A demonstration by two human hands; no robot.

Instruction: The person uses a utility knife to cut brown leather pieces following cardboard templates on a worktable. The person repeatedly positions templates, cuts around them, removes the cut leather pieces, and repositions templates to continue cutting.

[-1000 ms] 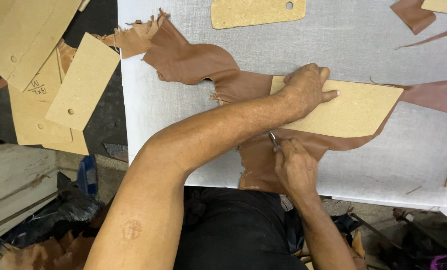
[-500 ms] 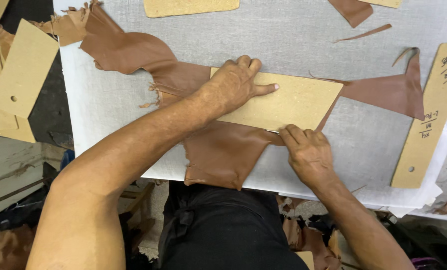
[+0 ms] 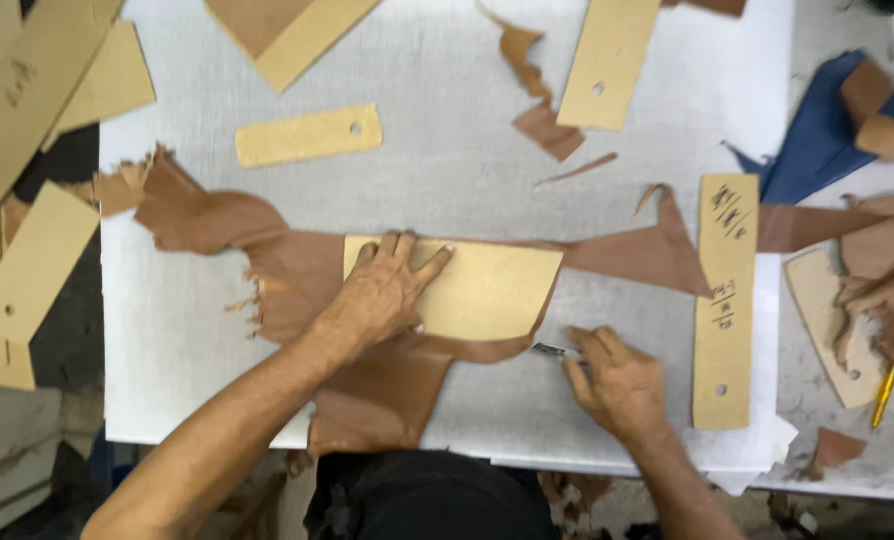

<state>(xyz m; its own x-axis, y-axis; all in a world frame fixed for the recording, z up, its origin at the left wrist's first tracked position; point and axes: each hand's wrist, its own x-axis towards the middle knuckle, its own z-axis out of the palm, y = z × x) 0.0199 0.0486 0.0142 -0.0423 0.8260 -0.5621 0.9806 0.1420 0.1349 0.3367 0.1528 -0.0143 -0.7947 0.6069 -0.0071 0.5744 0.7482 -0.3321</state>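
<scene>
A brown leather piece [image 3: 367,385] lies across the white cutting board [image 3: 447,190]. On it rests a tan cardboard template [image 3: 487,290]. My left hand [image 3: 387,290] presses flat on the template's left part, fingers spread. My right hand [image 3: 612,380] is closed around a small knife [image 3: 552,350], whose blade points at the template's lower right corner, at the leather's edge.
Other tan templates lie around: a short strip with a hole [image 3: 307,137], a long strip [image 3: 607,60], a marked vertical strip [image 3: 724,300], and several at the left [image 3: 37,260]. Leather scraps [image 3: 542,120] sit at the back. Blue material [image 3: 817,140] and a yellow tool [image 3: 889,375] are at right.
My right hand has slid right along the template's lower edge, out to its right corner, and the knife now shows. My left hand stays pressed on the template. The camera view shifted.
</scene>
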